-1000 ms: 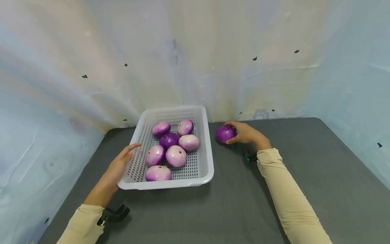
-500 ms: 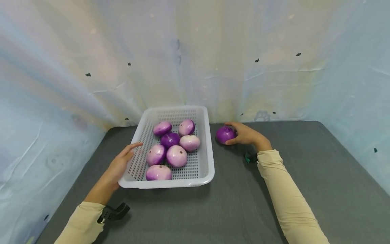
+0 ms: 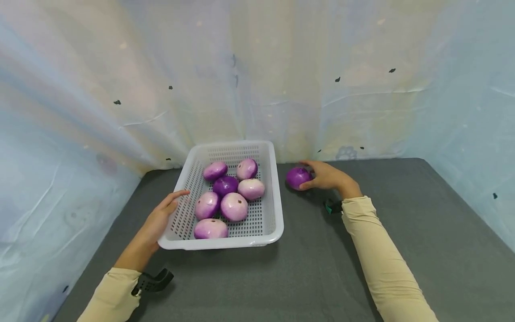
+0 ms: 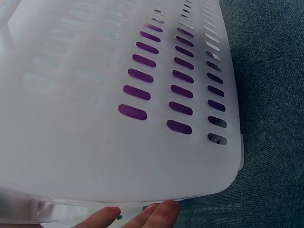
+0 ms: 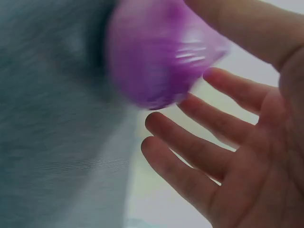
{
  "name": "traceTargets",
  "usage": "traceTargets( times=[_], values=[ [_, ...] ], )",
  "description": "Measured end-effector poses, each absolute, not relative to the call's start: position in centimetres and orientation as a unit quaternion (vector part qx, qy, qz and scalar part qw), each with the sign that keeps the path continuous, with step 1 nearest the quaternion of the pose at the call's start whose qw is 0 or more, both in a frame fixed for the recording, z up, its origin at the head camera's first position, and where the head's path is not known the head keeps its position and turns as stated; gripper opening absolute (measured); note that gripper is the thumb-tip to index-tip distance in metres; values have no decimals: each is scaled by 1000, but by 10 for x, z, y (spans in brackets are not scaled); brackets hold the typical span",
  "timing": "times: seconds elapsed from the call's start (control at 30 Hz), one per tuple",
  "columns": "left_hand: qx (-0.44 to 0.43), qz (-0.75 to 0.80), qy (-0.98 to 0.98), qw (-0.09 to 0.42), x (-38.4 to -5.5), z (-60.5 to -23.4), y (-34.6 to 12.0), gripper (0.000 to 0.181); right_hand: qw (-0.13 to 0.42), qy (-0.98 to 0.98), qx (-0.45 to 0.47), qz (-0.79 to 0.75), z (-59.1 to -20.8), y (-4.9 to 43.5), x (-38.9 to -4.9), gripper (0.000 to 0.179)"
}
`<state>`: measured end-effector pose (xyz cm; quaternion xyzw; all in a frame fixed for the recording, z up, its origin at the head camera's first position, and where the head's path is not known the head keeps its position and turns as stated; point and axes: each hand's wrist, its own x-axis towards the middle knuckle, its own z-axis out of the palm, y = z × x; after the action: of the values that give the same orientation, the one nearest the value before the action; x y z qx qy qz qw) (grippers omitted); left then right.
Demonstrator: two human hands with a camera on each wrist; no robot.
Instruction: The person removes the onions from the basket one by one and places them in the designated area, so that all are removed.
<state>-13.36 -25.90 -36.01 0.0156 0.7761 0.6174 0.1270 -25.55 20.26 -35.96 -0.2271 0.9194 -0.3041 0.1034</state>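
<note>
A white slotted plastic basket (image 3: 277, 214) holds several red onions (image 3: 234, 206), some dark purple and some pale. My left hand (image 3: 158, 218) rests at its left side, fingers extended, one reaching over the rim. In the left wrist view, fingertips (image 4: 164, 214) show at the edge of the basket wall (image 4: 85, 152). Right of the basket, a single dark red onion (image 3: 298, 178) sits on the table. Around its right side is my right hand (image 3: 324, 176), thumb and fingers spread. The right wrist view shows those fingers (image 5: 190, 152) fairly straight, tips close beside the onion (image 5: 152, 57).
The dark grey table (image 3: 322, 268) runs back to a pale plastic curtain (image 3: 257, 80) with small black marks, close behind the basket. More sheeting (image 3: 474, 134) bounds the right side. A black strap (image 3: 154, 281) hangs at the left wrist.
My right hand's fingers have loosened slightly from the lone onion, which stays about where it was. The left hand and the basket keep their places.
</note>
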Motion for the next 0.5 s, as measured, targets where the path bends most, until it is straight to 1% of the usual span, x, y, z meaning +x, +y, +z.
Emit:
traceTargets(
  times=[0.27, 0.5],
  values=[
    [15, 611, 782, 123, -132, -360, -259, 47, 89, 905, -253, -330, -313, 188, -231, 87],
    [12, 614, 779, 126, -132, -359, -258, 49, 76, 896, -293, -326, -297, 177, -218, 83]
  ],
)
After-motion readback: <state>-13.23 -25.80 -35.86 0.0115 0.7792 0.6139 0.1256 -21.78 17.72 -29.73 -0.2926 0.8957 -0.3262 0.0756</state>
